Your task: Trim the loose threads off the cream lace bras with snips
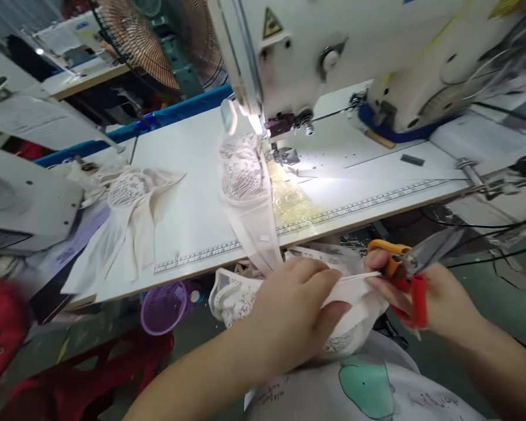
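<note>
At 5 o'clock, your left hand point(293, 304) grips the white, lace-trimmed fabric garment point(359, 298); your right hand point(447, 298) pinches its edge and holds orange-and-red-handled metal scissors point(414, 263), whose blades could nick it if your grip slips.

1. We see patterned lace and soft, matt cloth in the pale garment point(245, 175) at the needle.
2. We find smooth metal blades and plastic-looking handles on the scissors point(412, 262).
3. The tabletop point(193, 204) looks smooth to us, its edge wood-like.
4. We see a shiny, crinkled finish on the yellow sheet point(289, 199); film or mesh, we cannot tell.
5. We note smooth, hard plastic on the purple basket point(163, 310) and red stool point(44, 392).
</note>
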Motion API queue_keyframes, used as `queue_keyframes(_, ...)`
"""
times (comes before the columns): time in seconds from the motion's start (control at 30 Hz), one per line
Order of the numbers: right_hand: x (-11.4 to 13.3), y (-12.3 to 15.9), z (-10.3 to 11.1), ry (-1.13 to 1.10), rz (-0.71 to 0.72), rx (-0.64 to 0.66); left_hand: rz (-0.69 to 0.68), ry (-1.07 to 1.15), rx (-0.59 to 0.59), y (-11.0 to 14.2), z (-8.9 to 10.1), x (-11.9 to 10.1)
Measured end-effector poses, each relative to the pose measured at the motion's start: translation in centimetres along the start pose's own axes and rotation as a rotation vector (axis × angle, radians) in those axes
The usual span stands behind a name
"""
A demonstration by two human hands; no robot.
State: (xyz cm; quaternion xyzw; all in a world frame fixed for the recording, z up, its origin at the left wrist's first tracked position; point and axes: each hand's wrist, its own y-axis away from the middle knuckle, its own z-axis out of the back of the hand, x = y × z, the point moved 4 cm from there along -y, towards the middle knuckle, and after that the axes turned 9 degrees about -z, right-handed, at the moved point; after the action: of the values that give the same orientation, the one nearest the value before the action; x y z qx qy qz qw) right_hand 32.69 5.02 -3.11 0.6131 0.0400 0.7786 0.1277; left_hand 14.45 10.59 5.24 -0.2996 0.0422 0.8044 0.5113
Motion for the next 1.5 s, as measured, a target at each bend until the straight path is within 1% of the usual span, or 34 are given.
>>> queue_keyframes(0.07,0.4,0.2,-0.1,-0.042,0.051,0.01,0.039,0.032,0.144,-2.2,-1.6,-0.1)
queue_keyframes(0.1,0.7,0.2,-0.1,-0.07,0.075,0.016,0.063,0.066,0.183,-2.9,-2.2,0.1)
queue_keyframes(0.17,1.1,0.3,0.2,-0.119,0.102,0.021,0.102,0.163,0.191,-3.7,-2.9,0.5)
queue_keyframes(0.27,1.5,0.1,0.3,-0.136,0.105,0.035,0.146,0.304,0.135,-3.7,-3.0,0.9)
queue_keyframes(0.37,1.7,-0.1,0.1,-0.127,0.115,0.05,0.198,0.366,0.072,-3.6,-3.0,1.0)
queue_keyframes(0.47,2.0,-0.2,0.1,-0.099,0.132,0.06,0.167,0.394,0.012,-3.7,-3.1,0.8)
queue_keyframes(0.53,2.3,-0.3,0.5,-0.048,0.196,0.061,0.118,0.433,-0.018,-3.8,-3.1,0.6)
queue_keyframes(0.6,2.6,-0.4,1.4,0.045,0.321,0.049,0.097,0.47,-0.06,-3.8,-2.9,0.6)
queue_keyframes(0.67,2.6,-0.7,2.4,0.193,0.437,0.043,0.094,0.491,-0.127,-3.5,-2.6,0.7)
queue_keyframes(0.7,2.4,-0.9,2.7,0.275,0.461,0.044,0.1,0.502,-0.161,-3.4,-2.4,0.8)
queue_keyframes(0.8,1.4,-1.5,3.3,0.484,0.437,0.051,0.145,0.552,-0.236,-3.0,-2.2,1.0)
queue_keyframes(0.9,0.9,-1.6,3.0,0.581,0.429,0.071,0.195,0.567,-0.294,-2.6,-2.0,1.3)
queue_keyframes(1.03,1.0,-1.3,2.4,0.594,0.426,0.099,0.244,0.542,-0.363,-2.4,-1.7,1.6)
queue_keyframes(1.27,1.3,-1.1,2.0,0.624,0.443,0.083,0.302,0.626,-0.39,-2.2,-1.8,1.9)
queue_keyframes(1.5,0.8,-1.3,1.9,0.659,0.476,0.027,0.335,0.693,-0.42,-2.1,-1.9,2.1)
